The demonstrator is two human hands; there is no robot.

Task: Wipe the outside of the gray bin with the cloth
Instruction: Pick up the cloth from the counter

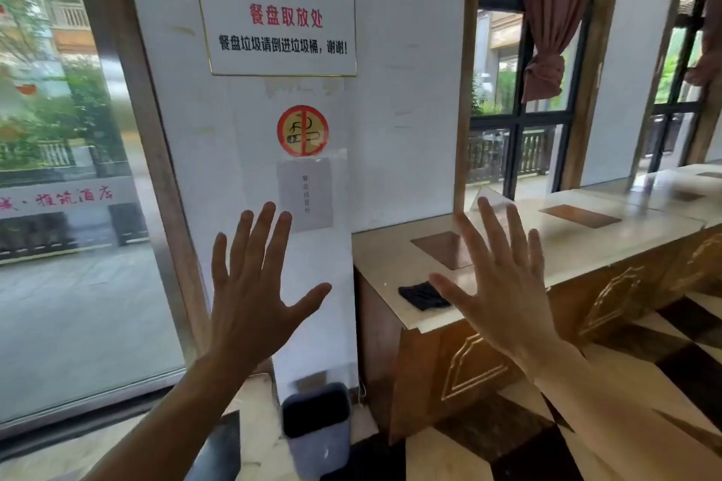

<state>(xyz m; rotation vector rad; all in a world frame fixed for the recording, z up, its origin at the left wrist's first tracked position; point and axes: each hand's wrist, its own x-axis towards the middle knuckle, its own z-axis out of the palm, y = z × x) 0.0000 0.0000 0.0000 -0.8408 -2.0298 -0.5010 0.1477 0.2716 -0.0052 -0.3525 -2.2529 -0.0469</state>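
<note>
The gray bin (318, 428) stands on the floor at the foot of a white pillar, low in the middle of the view, its dark inside showing. A dark folded cloth (421, 295) lies on the near left corner of a long counter. My left hand (254, 285) is raised in front of the pillar, fingers spread, holding nothing. Over the counter my right hand (504, 285) is also held up with fingers spread and empty; its thumb tip reaches just beside the cloth in the picture.
The wooden counter (390, 277) with a pale stone top runs to the right, with brown inlaid squares. Signs (277, 21) hang on the white pillar. A large window (66, 207) fills the left. The floor (527, 453) has dark and light tiles.
</note>
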